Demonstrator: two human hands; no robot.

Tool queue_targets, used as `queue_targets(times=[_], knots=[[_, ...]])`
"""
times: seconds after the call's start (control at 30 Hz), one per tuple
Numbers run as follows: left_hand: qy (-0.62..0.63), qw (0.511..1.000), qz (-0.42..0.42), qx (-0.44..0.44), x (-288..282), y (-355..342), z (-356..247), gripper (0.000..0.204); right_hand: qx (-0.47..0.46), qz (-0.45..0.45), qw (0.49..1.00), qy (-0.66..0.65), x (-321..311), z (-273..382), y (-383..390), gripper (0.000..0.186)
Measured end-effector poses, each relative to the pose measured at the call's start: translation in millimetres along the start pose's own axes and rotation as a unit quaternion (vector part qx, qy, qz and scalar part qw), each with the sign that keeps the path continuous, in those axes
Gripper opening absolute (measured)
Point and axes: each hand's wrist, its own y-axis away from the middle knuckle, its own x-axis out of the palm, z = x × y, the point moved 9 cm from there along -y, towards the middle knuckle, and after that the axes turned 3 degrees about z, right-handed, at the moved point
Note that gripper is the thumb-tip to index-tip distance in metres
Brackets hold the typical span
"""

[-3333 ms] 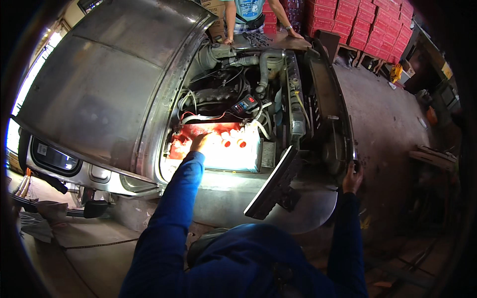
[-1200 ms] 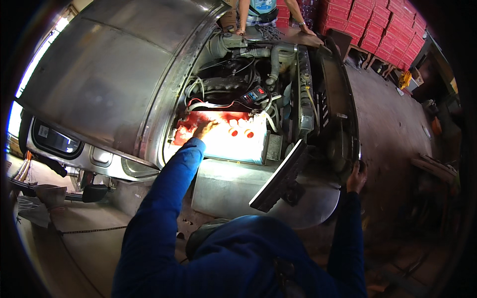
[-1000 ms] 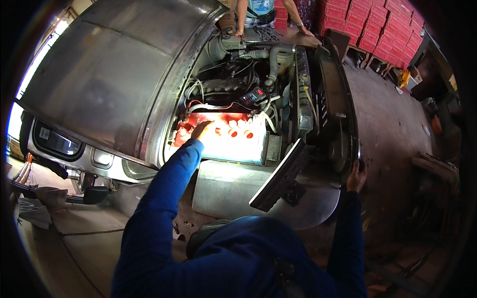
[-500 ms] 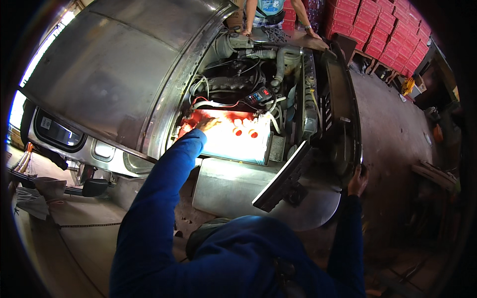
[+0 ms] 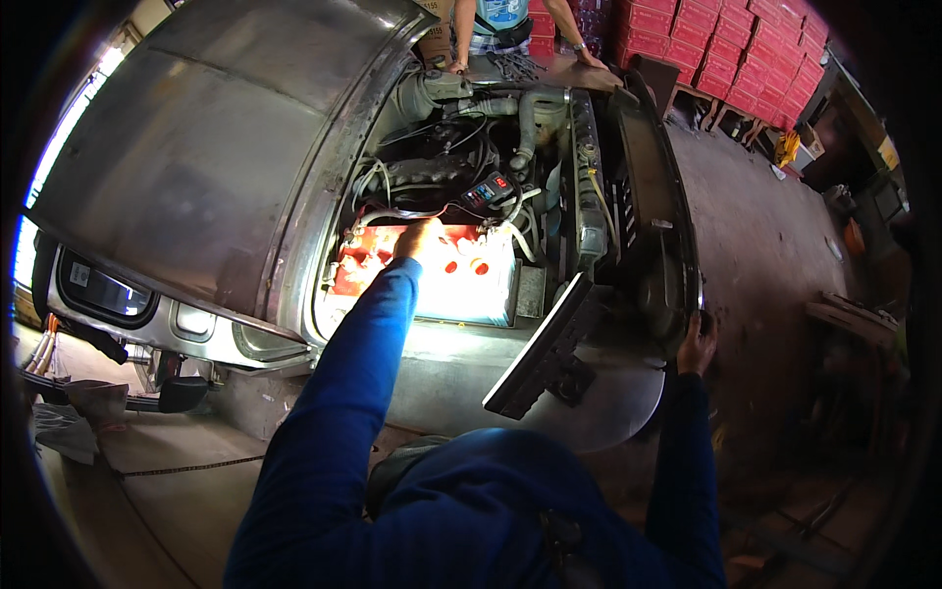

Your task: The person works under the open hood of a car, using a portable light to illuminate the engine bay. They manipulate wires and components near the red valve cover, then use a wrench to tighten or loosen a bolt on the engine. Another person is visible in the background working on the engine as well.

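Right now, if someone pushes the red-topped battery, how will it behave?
The battery is probably stiff and heavy: it looks like one big, solid block. Its broad, boxy shape suggests it would resist rolling or tipping. If tilted, it might spill any liquid inside, since the round holes on top look uncapped, though glare makes that uncertain.

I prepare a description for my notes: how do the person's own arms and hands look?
The left sleeve and right sleeve are wrist-length and blue, without visible markings; the right one looks darker, in shadow. The left hand and right hand wear no gloves.
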Motion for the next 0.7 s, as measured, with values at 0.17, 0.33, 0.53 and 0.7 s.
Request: queue_targets(times=[0.17,0.33,0.53,0.7], knots=[[0.192,0.975,-0.113,0.002,-13,11,50,0.031,0.025,0.025,0.998,-0.061,5,-4,0,0.048],[0.296,0.943,-0.118,0.099,20,56,31,0.027,0.001,0.011,0.999,-0.039,4,-1,-1,0.047],[0.208,0.965,-0.122,0.106,27,81,0,0.023,-0.016,0.013,1.0,-0.01,4,-1,-2,0.047],[0.16,0.975,-0.119,0.1,18,86,-7,0.021,-0.015,0.0,1.0,0.015,2,-2,-1,0.046]])
